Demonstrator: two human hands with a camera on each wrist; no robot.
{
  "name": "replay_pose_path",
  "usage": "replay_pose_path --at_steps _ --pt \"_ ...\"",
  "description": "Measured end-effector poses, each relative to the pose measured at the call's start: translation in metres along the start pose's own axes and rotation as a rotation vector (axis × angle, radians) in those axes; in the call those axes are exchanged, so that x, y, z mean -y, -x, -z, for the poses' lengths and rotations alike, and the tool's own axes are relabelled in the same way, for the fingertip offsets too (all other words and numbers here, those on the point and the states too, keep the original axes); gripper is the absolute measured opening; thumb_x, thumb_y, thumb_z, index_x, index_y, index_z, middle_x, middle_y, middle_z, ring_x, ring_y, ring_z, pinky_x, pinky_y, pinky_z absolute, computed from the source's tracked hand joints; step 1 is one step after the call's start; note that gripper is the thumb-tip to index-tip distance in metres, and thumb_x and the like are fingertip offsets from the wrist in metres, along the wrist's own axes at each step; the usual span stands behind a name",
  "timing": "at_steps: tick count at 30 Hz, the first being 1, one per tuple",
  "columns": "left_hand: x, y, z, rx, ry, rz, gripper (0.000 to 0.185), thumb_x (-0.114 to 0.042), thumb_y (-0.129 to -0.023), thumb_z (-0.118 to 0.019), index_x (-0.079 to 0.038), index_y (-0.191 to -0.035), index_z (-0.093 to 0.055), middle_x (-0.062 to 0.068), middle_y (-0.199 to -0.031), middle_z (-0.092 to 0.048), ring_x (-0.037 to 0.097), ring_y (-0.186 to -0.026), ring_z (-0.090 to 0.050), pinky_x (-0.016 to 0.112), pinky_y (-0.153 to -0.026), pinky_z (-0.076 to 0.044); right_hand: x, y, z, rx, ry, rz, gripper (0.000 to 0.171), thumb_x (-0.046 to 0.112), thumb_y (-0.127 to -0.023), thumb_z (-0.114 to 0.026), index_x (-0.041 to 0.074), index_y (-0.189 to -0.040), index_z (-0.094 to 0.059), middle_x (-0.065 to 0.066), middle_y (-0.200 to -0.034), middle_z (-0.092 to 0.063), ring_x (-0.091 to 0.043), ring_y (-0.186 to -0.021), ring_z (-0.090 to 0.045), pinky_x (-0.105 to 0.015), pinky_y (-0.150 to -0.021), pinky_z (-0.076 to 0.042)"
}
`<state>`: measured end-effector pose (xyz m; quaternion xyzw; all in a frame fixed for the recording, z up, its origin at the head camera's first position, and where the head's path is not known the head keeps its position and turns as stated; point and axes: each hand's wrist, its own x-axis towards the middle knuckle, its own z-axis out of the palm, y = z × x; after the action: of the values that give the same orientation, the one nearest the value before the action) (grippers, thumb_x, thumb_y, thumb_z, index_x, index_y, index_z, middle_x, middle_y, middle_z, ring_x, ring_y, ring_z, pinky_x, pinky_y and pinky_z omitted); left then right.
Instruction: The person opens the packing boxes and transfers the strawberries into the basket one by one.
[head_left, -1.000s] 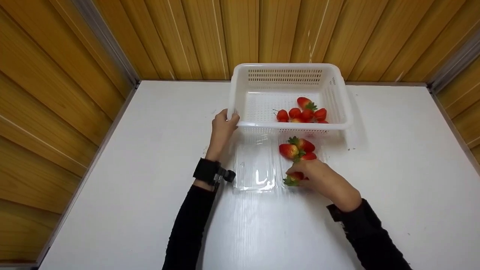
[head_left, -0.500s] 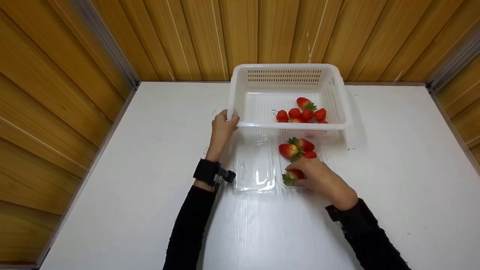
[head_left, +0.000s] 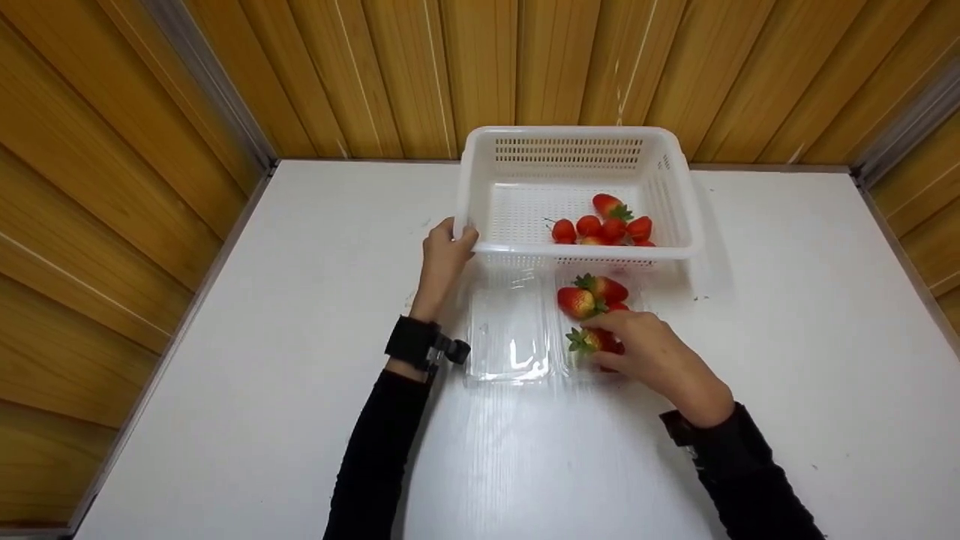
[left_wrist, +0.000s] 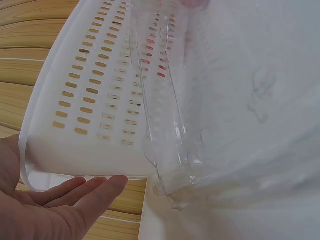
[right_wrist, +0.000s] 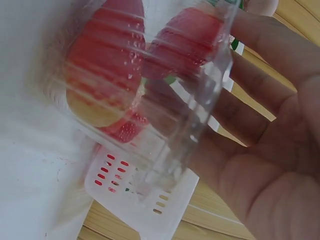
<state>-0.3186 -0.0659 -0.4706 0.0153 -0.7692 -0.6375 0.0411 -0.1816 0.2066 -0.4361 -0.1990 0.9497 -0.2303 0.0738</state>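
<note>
My left hand (head_left: pixel 444 259) grips the front left corner of a white basket (head_left: pixel 585 251), its thumb at the rim. In the left wrist view the fingers (left_wrist: pixel 102 197) lie beneath that rim. With thumb and fingers my right hand (head_left: pixel 664 360) holds a strawberry (head_left: pixel 592 341) in the right half of a clear plastic clamshell box (head_left: pixel 510 326). Its green leaves point left. Behind it lie several more strawberries (head_left: pixel 577 302), one partly hidden by the hand. Through the clear wall, the right wrist view shows a large strawberry (right_wrist: pixel 107 60) close up.
Inside the basket, cherries (head_left: pixel 589 226) and a strawberry (head_left: pixel 609 205) gather at the front right. The clamshell's left half lies flat on the white table (head_left: pixel 315 360), just in front of the basket. Wooden panels (head_left: pixel 555 67) stand behind the table.
The held strawberry has turned and shifted slightly away from me, with its leaves more visible at the left. My right hand moved a little with it. The left hand and basket stay put.
</note>
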Motion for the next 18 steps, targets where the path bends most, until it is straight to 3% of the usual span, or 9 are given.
replay_pose_path --at_steps 18 --pt "-0.0016 -0.0006 -0.0007 -0.003 -0.046 0.001 0.033 -0.017 -0.087 -0.051 0.002 -0.112 -0.060 0.014 -0.113 -0.063 0.018 -0.102 -0.062 0.027 -0.076 -0.056 0.0026 0.0075 0.0097 -0.121 0.029 0.018 0.040 0.021 -0.076 -0.079 0.005 -0.110 -0.066 -0.013 -0.108 -0.062 -0.028 -0.095 -0.059 -0.043 -0.082 -0.054"
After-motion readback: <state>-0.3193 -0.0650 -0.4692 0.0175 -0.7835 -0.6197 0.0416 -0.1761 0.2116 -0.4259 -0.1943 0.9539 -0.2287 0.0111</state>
